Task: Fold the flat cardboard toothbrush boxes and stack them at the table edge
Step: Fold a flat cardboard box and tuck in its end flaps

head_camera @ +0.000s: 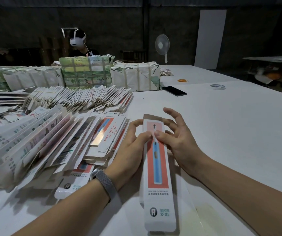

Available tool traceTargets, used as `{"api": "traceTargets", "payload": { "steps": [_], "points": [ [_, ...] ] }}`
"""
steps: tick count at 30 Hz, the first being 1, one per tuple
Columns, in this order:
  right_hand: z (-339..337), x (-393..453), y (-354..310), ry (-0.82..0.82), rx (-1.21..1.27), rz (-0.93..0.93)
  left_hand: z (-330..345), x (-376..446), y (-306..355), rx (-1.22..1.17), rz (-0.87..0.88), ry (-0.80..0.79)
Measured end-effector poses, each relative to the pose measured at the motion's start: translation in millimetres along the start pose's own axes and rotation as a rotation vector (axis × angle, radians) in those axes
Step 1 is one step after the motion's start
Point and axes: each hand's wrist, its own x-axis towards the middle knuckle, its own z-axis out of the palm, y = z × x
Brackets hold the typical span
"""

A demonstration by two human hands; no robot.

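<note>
Two hands are pinching one toothbrush box (157, 169) between them: left hand (130, 147) gripping its left edge, right hand (179, 140) pressing its right. Flat boxes (51, 142) are lying fanned beside the left hand.

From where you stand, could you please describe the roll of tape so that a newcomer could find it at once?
Start at the wide white table and look to its far right part, beyond the black phone. The roll of tape lies flat there, alone on the bare surface. It is a pale ring with an open middle, larger and whiter than the small orange rubber bands behind it.
</note>
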Motion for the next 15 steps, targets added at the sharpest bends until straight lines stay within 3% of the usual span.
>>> {"api": "traceTargets", "payload": {
  "steps": [9, 15],
  "points": [
    [-0.5, 2.2, 1.1, 0.033, 0.02, -0.001, -1.7, 4.9, -5.6, 0.017, 0.018, 0.009],
    [-4.3, 1.8, 4.5, -0.029, 0.113, 0.11, -0.3, 5.1, -1.1, 0.077, -0.024, 0.029]
  ]
}}
